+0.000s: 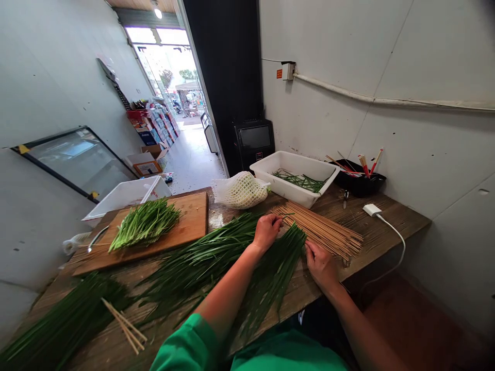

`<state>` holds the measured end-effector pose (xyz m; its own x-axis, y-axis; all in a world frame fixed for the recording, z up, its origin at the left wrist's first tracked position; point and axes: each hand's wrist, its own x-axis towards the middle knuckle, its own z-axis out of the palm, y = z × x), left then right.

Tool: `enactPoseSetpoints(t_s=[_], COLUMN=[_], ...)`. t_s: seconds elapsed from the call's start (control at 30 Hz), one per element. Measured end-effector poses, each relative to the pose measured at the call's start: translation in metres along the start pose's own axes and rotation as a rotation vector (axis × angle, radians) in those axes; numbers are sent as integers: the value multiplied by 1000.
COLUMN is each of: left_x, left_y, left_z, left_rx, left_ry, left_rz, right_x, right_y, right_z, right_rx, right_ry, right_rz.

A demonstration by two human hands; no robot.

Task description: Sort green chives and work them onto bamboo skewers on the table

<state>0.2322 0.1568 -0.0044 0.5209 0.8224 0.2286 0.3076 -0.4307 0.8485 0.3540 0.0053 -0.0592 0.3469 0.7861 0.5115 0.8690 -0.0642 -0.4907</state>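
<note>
My left hand [266,231] is closed in a pinch over the leafy bunches, with a short green stalk poking out past its fingertips. Long garlic chives [276,273] fan toward me beneath that forearm, their cut ends gathered between my hands. At those ends my right hand [322,263] is closed, thumb and fingers pinched; what lies inside the pinch is hidden. Just beyond both hands, a layer of thin wooden skewers [320,226] covers part of the table. Another spread of garlic chives [209,252] lies left of my left hand.
Cut green stalks [147,221] lie on a wooden cutting board [197,216]. A white tub [266,167] holds some stalks, beside a foam-netted bundle [242,190]. A black tray [361,188], a small knife [345,200] and a white charger [372,209] sit right. Loose skewers [124,327] rest front left.
</note>
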Motion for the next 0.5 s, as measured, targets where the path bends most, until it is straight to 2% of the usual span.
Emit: enactPoseSetpoints(t_s=[0.17, 0.27, 0.37, 0.5], left_x=[0, -3, -8, -15], left_y=[0, 0, 1, 8], left_z=[1, 3, 9, 10], left_rx=[86, 133, 196, 249], left_ry=[69, 63, 13, -112], left_rz=[59, 88, 136, 229], right_x=[-1, -1, 0, 0], right_y=[2, 4, 4, 3], right_z=[2, 3, 3, 1], right_rx=[-19, -22, -28, 2], right_ry=[12, 14, 9, 24], right_rz=[-13, -17, -15, 10])
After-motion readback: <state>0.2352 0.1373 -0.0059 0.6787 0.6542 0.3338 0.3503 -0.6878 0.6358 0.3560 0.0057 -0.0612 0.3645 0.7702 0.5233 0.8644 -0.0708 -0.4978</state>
